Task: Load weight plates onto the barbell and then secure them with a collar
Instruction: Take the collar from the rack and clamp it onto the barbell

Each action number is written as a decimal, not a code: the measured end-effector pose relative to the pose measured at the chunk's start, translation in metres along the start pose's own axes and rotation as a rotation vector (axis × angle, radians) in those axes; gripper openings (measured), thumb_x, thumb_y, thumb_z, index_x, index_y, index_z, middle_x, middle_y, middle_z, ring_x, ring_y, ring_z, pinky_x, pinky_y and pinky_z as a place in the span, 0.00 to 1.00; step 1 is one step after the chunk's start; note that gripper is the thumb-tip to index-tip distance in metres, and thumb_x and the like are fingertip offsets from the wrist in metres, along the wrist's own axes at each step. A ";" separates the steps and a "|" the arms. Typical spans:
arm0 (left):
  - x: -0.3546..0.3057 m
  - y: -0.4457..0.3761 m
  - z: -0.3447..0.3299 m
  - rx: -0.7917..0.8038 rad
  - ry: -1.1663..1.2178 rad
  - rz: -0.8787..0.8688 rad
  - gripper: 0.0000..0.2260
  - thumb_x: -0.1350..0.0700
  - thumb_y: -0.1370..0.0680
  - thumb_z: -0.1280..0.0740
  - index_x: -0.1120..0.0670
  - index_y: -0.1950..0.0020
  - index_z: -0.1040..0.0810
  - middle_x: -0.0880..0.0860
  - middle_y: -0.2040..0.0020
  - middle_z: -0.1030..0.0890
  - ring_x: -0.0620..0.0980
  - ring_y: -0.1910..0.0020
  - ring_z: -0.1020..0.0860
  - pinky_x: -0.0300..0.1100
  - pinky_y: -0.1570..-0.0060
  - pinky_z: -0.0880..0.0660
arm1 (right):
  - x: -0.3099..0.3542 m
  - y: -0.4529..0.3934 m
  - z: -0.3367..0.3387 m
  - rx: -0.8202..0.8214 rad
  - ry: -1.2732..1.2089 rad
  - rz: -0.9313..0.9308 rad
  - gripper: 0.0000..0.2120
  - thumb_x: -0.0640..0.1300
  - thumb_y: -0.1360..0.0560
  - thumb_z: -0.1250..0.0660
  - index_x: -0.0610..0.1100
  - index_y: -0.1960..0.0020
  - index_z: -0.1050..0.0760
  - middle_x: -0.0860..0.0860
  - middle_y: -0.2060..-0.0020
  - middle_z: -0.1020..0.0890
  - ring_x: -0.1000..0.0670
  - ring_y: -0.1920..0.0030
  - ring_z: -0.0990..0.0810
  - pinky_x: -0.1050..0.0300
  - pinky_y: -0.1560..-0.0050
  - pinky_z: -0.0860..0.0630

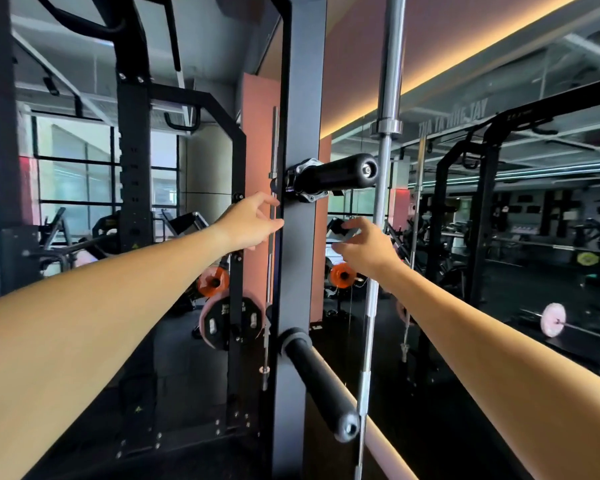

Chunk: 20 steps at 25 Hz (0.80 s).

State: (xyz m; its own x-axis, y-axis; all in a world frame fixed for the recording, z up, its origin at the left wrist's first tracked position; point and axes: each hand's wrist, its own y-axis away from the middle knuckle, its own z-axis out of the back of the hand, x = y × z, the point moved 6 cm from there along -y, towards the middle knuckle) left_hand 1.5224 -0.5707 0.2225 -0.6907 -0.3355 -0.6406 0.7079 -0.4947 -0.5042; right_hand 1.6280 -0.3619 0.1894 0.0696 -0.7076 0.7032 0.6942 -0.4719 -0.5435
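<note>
Both hands reach toward the collars stored on the rack post.

We see first the grey upright post (297, 237) of the rack, and beside it a chrome barbell (388, 81) standing vertical. On the post there are 2 black storage pegs: the upper peg (340, 174) carries the collars (303, 181) at its base, the lower peg (321, 379) is bare. No weight plate is on this barbell; a plate (222, 322) hangs lower on the rack behind. Our left hand (248, 225) is just beside the post edge with fingers apart and empty. Our right hand (368, 245) is below the upper peg, fingers spread loosely, holding nothing. We judge the risk is this: the collars sit tight against the post, so a weak pinch may slip, and a collar could fall to the floor.
</note>
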 end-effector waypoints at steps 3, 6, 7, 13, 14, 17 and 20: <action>-0.002 -0.043 -0.003 -0.030 0.118 -0.044 0.18 0.51 0.19 0.34 0.42 0.29 0.32 0.52 0.49 0.21 0.56 0.52 0.18 0.52 0.53 0.18 | 0.000 -0.037 0.007 -0.053 -0.247 -0.059 0.21 0.44 0.19 0.35 0.48 0.28 0.33 0.49 0.53 0.18 0.43 0.51 0.16 0.45 0.47 0.18; -0.003 -0.076 -0.008 -0.060 0.151 -0.073 0.18 0.47 0.18 0.37 0.36 0.29 0.33 0.52 0.45 0.20 0.57 0.49 0.17 0.57 0.51 0.16 | 0.003 -0.067 0.000 0.011 -0.596 -0.169 0.15 0.47 0.16 0.43 0.49 0.29 0.33 0.47 0.44 0.19 0.42 0.44 0.17 0.44 0.44 0.18; -0.001 -0.084 -0.009 -0.077 0.145 -0.079 0.18 0.45 0.19 0.38 0.34 0.30 0.33 0.51 0.45 0.20 0.56 0.50 0.16 0.57 0.52 0.16 | 0.005 -0.073 -0.005 0.063 -0.701 -0.190 0.15 0.51 0.16 0.44 0.49 0.32 0.31 0.45 0.40 0.20 0.42 0.43 0.17 0.44 0.44 0.18; -0.004 -0.095 -0.008 -0.131 0.182 -0.150 0.14 0.46 0.19 0.39 0.35 0.33 0.29 0.49 0.48 0.20 0.50 0.56 0.15 0.43 0.65 0.17 | 0.023 -0.086 -0.023 0.207 -0.921 -0.099 0.13 0.51 0.17 0.42 0.47 0.45 0.21 0.44 0.43 0.18 0.40 0.40 0.18 0.45 0.45 0.18; -0.008 -0.092 -0.009 -0.120 0.183 -0.153 0.15 0.48 0.18 0.40 0.37 0.32 0.30 0.50 0.47 0.19 0.51 0.55 0.15 0.44 0.63 0.16 | 0.026 -0.083 -0.021 0.183 -0.934 -0.087 0.12 0.50 0.18 0.41 0.46 0.46 0.21 0.45 0.46 0.17 0.41 0.43 0.16 0.45 0.46 0.18; -0.024 -0.076 -0.011 -0.088 0.190 -0.173 0.15 0.51 0.17 0.40 0.40 0.31 0.30 0.52 0.46 0.19 0.53 0.52 0.16 0.48 0.57 0.16 | 0.032 -0.067 -0.004 0.117 -0.944 -0.067 0.12 0.47 0.18 0.41 0.46 0.48 0.20 0.45 0.49 0.17 0.41 0.48 0.15 0.43 0.43 0.18; -0.044 -0.050 -0.013 -0.086 0.184 -0.193 0.14 0.51 0.17 0.39 0.40 0.32 0.30 0.52 0.46 0.18 0.52 0.53 0.16 0.47 0.58 0.16 | 0.036 -0.042 0.018 0.084 -0.946 -0.089 0.13 0.46 0.17 0.44 0.46 0.45 0.20 0.45 0.49 0.16 0.43 0.53 0.13 0.43 0.44 0.18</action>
State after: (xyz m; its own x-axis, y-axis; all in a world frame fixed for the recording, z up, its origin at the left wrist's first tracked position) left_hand 1.5192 -0.5206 0.2690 -0.7810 -0.0866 -0.6185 0.5812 -0.4631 -0.6691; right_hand 1.6142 -0.3578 0.2456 0.5391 0.0655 0.8397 0.7716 -0.4380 -0.4612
